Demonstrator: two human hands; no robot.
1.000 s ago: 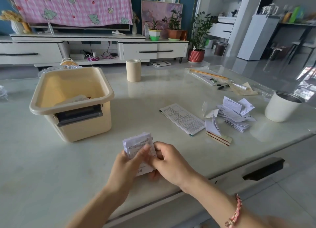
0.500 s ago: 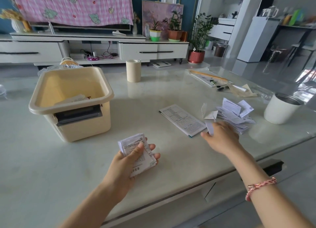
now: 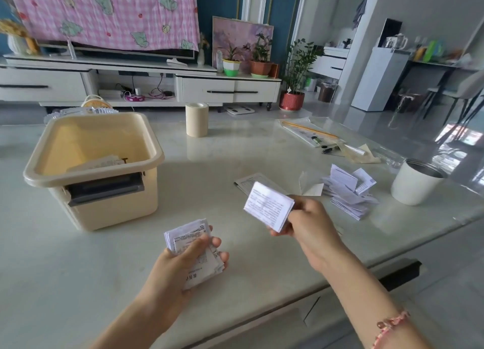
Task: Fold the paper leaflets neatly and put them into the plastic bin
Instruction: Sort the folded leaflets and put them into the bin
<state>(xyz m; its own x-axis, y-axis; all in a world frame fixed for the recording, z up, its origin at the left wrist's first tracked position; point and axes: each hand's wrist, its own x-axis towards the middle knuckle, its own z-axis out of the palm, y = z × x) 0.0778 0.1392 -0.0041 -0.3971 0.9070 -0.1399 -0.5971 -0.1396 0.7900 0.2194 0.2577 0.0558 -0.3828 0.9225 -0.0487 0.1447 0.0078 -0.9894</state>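
My left hand point(image 3: 180, 267) holds a stack of folded white leaflets point(image 3: 192, 244) above the table's near side, thumb pressed across the top. My right hand point(image 3: 306, 223) pinches one folded leaflet point(image 3: 268, 208) by its right edge, lifted off the table. A cream plastic bin point(image 3: 52, 149) stands at the left with folded paper lying inside it. A loose pile of folded leaflets point(image 3: 348, 191) lies on the table at the right. A flat unfolded leaflet point(image 3: 258, 181) lies behind the lifted one, partly hidden by it.
A white cup point(image 3: 413, 186) stands at the right edge of the table. A beige tape roll point(image 3: 197, 119) stands at the back middle. Pens and a plastic sleeve point(image 3: 314, 134) lie at the back right. The table's front edge runs just below my wrists.
My right hand left the stack, reached to the pile at the right, and has come back toward the middle holding one folded leaflet. My left hand has kept the stack.
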